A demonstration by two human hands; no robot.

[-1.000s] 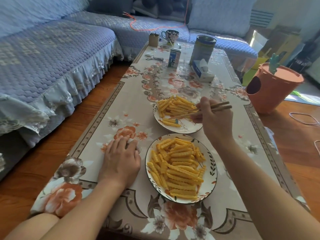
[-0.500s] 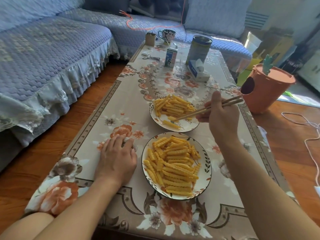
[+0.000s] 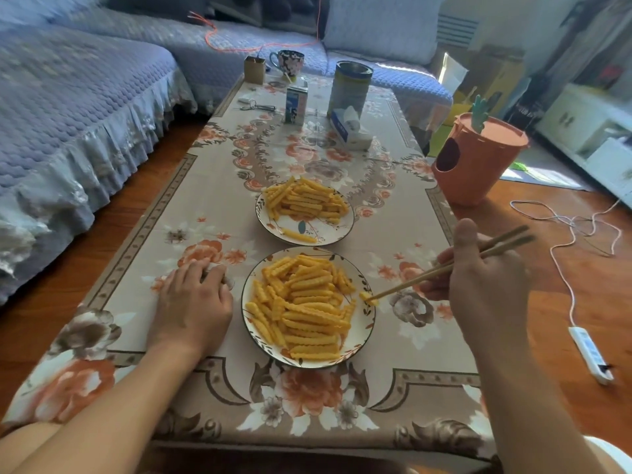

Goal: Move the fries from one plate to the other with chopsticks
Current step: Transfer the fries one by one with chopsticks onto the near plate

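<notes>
Tablecloth (image 3: 212, 186): beige ground, printed orange-red and grey-brown flowers with white leaves, brown scrolled border band; both plates (image 3: 367, 323) (image 3: 345, 230) white with dark rims and a dark leaf-sprig motif, fries (image 3: 304, 302) bright yellow-orange with crinkle ridges, chopsticks (image 3: 444, 268) light tan wood. Sofa cover (image 3: 68, 107): blue-grey quilted scale pattern with a paler grey ruffled skirt; floor (image 3: 564, 285) reddish-brown wood. Bin (image 3: 478, 159) terracotta orange with a green cactus-shaped knob, mug (image 3: 290, 62) dark with pink floral print, tin (image 3: 349, 85) pale cream with a dark blue top band, cable (image 3: 564, 254) white.
</notes>
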